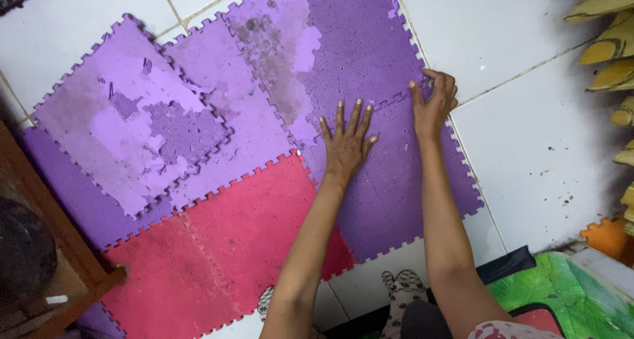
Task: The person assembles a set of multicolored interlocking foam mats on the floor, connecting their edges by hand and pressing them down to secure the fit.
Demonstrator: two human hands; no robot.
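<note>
Interlocking foam floor mats lie on white tiles. My left hand [346, 143] presses flat, fingers spread, on the near purple mat [396, 193] just below its toothed seam with the far purple mat [356, 41]. My right hand [432, 101] curls its fingers over the right end of that seam, pinching the mat edge. A red mat [238, 240] joins on the left. A worn, pale purple mat [132, 114] lies loose and tilted on top of the others at the left.
White floor tiles [528, 134] stretch to the right. A brown wooden piece of furniture [53, 246] stands at the left edge. A green patterned mat [561, 293] and an orange foam piece [604, 236] lie at the lower right, yellow objects [611, 41] at the upper right.
</note>
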